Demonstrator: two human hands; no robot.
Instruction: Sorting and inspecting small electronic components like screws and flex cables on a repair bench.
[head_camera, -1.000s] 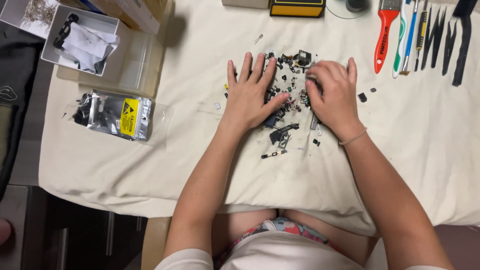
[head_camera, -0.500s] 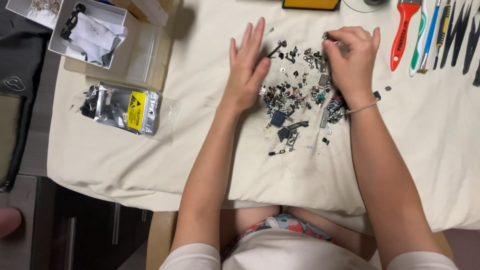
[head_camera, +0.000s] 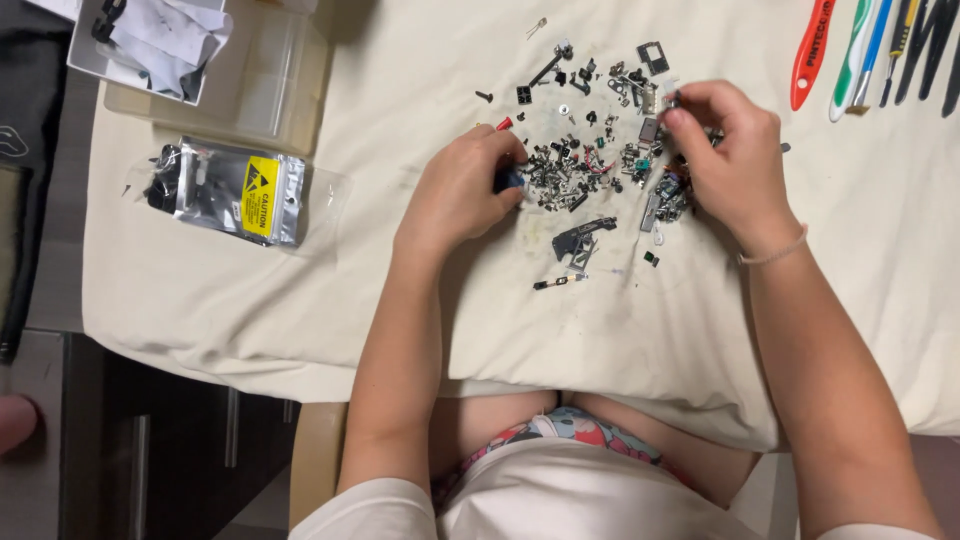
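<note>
In the head view, a cream cloth (head_camera: 300, 300) covers the table and fills most of the frame, and a scatter of small dark screws and electronic parts (head_camera: 600, 160) lies on it at upper centre. The left hand (head_camera: 462, 190) rests at the left edge of that scatter, its fingers curled in and pinching a small blue piece (head_camera: 511, 180) against the cloth; a tiny red part (head_camera: 504, 124) sits just above its knuckles. The right hand (head_camera: 728, 160) is at the right edge of the pile, fingers bent and drawn together at the tips over the parts near the upper right of the heap; whether it actually grips a part cannot be told, since the fingertips hide what is under them. A thin band circles the right wrist. Below the pile, apart from it, lies a larger dark bracket-like piece (head_camera: 582, 238). At the left of the frame a silvery anti-static bag with a yellow label (head_camera: 232, 190) lies on the cloth, and above it a clear plastic box (head_camera: 262, 85). In the upper right corner a row of hand tools (head_camera: 880, 45) lies side by side, the leftmost with a red handle (head_camera: 812, 50).
</note>
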